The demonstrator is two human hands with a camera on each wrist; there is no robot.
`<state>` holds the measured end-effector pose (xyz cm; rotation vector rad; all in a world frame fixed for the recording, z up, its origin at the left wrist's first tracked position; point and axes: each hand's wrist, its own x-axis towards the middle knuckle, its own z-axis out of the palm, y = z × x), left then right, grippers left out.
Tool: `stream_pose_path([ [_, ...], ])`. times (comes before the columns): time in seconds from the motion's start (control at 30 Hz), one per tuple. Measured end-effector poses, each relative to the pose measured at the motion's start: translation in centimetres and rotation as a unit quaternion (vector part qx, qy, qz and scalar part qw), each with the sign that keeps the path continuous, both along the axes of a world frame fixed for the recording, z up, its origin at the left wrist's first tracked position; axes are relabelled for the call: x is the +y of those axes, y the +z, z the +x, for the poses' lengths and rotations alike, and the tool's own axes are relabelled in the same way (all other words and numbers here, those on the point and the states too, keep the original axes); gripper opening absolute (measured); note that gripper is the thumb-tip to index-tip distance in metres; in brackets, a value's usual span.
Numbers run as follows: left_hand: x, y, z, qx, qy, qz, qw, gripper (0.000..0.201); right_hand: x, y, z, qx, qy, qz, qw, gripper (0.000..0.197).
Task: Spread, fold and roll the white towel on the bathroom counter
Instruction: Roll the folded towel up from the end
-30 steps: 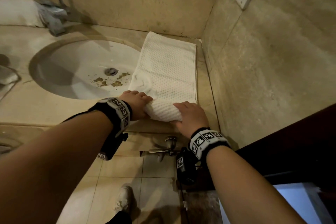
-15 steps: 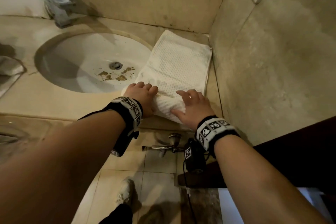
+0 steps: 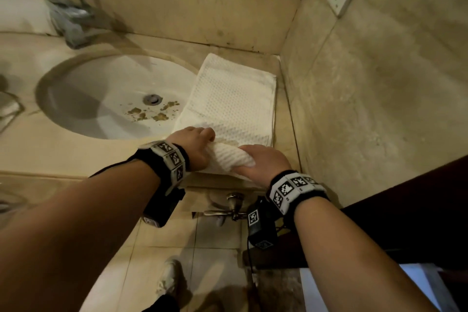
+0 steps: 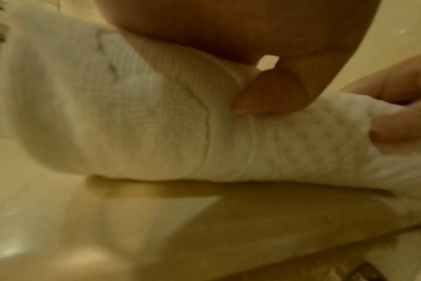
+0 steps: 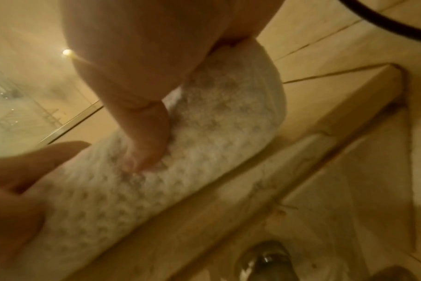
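Observation:
The white waffle-weave towel (image 3: 233,99) lies folded in a long strip on the beige counter (image 3: 76,154), right of the sink, its near end wound into a thick roll (image 3: 231,157). My left hand (image 3: 195,145) grips the roll's left end, fingers curled over the top and thumb (image 4: 269,91) pressing its near side. My right hand (image 3: 260,159) grips the right end the same way, thumb (image 5: 144,144) dug into the roll (image 5: 180,161). In the left wrist view the roll (image 4: 156,123) fills the frame at the counter's front edge.
The round sink (image 3: 76,99) with brown debris near its drain borders the towel's left side. The side wall (image 3: 367,83) runs close along the right. A faucet (image 3: 71,23) stands at the back left. A metal valve (image 3: 234,206) sits below the counter edge.
Both hands have curled over the roll and turned it away from me; the roll is thicker and the flat stretch of towel shorter. At 0.5 s ago my right fingers lay flat on it.

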<state>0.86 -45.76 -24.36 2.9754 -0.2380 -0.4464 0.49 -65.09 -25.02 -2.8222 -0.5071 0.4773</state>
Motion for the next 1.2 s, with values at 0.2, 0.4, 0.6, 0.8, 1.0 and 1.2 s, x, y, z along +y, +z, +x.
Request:
stream_pose_path([
  [0.2,1.7,-0.6,-1.0,-0.088,-0.053,0.058,0.993,0.064,-0.1,-0.1,2.0,0.078,-0.041,0.04,0.995,0.056],
  [0.4,1.0,-0.8,-0.9,-0.069,-0.058,0.167,0.982,0.073,1.0,-0.2,0.6,-0.046,-0.038,-0.057,0.997,0.064],
  [0.6,0.7,0.0,0.5,-0.012,-0.066,0.139,0.988,0.073,0.9,-0.9,-2.1,-0.074,0.03,-0.087,0.993,0.069],
  [0.8,1.0,0.4,-0.2,0.009,-0.069,0.095,0.993,0.08,1.0,0.2,-1.9,-0.092,0.022,-0.038,0.995,0.051],
  [1.0,2.0,-0.1,-1.6,-0.095,-0.111,0.137,0.98,0.074,0.7,2.2,1.1,0.057,-0.038,0.037,0.997,0.045],
  [1.2,1.6,0.3,0.0,-0.046,-0.09,0.109,0.989,0.063,1.9,0.8,0.5,-0.112,0.025,-0.086,0.99,0.052],
])
